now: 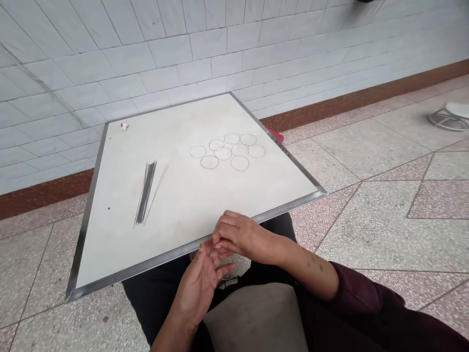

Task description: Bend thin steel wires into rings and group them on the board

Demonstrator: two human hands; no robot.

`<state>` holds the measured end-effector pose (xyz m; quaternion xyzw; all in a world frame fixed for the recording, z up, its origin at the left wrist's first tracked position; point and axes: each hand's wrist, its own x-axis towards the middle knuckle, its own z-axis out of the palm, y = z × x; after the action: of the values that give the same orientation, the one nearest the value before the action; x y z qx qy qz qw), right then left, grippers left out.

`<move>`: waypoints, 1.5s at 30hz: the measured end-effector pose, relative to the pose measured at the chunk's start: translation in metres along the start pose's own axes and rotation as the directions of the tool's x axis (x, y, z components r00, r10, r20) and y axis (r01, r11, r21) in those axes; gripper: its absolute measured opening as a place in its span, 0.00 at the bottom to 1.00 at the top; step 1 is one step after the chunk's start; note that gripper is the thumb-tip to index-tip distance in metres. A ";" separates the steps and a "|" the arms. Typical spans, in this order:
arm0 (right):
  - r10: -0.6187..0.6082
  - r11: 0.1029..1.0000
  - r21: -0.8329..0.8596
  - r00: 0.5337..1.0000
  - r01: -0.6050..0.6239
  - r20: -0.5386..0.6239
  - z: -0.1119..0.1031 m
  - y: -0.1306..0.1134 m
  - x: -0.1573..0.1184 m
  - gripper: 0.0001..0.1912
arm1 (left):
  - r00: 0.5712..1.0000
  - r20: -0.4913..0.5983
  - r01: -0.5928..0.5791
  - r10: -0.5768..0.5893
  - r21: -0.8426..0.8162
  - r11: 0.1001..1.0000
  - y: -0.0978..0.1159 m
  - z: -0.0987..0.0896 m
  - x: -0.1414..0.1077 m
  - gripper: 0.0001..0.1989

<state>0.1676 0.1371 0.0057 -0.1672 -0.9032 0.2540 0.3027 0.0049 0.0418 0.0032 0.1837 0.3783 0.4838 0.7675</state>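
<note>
My right hand [242, 237] is closed in a pinch on a thin wire [230, 277], just over the near edge of the white board table [176, 205]. Beneath the fingers the wire curves in a loop above my lap. My left hand [201, 278], palm turned up, meets the right at the fingertips; its thumb and forefinger hold the wire, while its other fingers are loosely curled. The exact grip is partly hidden. On the tabletop lie several wire rings [209, 168], some overlapping, and a bundle of straight wires [145, 193] with a few loose ones beside it.
A small white and red object [124, 127] sits at the table's far left corner. The metal rim [293, 201] runs along the edges. Behind stands a tiled wall [176, 58]; a stool [452, 116] is on the floor at right.
</note>
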 end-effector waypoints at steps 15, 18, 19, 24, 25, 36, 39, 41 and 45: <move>0.050 0.991 0.120 0.998 -0.053 0.025 -0.001 0.001 -0.005 0.04 | 0.925 -0.289 -0.228 0.245 0.092 0.969 0.000 0.002 -0.001 0.19; 0.065 0.981 0.181 0.998 -0.065 0.004 -0.001 0.000 -0.005 0.03 | 0.918 -0.298 -0.231 0.260 0.131 0.964 0.000 0.000 -0.002 0.21; 0.079 0.979 0.190 0.997 -0.078 -0.001 -0.001 -0.001 -0.005 0.04 | 0.918 -0.298 -0.228 0.261 0.141 0.963 0.001 0.000 -0.002 0.21; 0.078 0.980 0.185 0.997 -0.076 -0.003 0.003 0.001 -0.006 0.05 | 0.917 -0.304 -0.216 0.258 0.167 0.962 0.003 0.000 -0.002 0.20; 0.062 0.982 0.177 0.998 -0.061 -0.002 0.003 0.002 -0.007 0.05 | 0.916 -0.308 -0.214 0.258 0.169 0.962 0.003 0.000 -0.002 0.20; -0.025 0.999 -0.046 0.998 0.028 0.065 0.003 0.001 -0.005 0.06 | 0.918 -0.328 -0.189 0.222 0.130 0.973 0.004 -0.001 -0.001 0.21; -0.022 0.997 -0.079 0.999 0.024 0.027 0.004 0.002 -0.006 0.05 | 0.925 -0.325 -0.191 0.195 0.045 0.981 0.006 0.000 -0.001 0.19; -0.013 0.995 -0.097 1.000 0.012 -0.015 0.005 0.003 -0.006 0.05 | 0.931 -0.309 -0.204 0.192 -0.005 0.979 0.007 0.002 -0.002 0.18; -0.019 0.995 -0.100 0.998 0.013 -0.060 0.007 0.006 -0.007 0.06 | 0.940 -0.278 -0.210 0.197 -0.016 0.978 0.007 0.003 -0.002 0.19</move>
<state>0.1697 0.1361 -0.0058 -0.1826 -0.9064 0.2011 0.3235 0.0022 0.0431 0.0103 0.1356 0.4491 0.5897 0.6574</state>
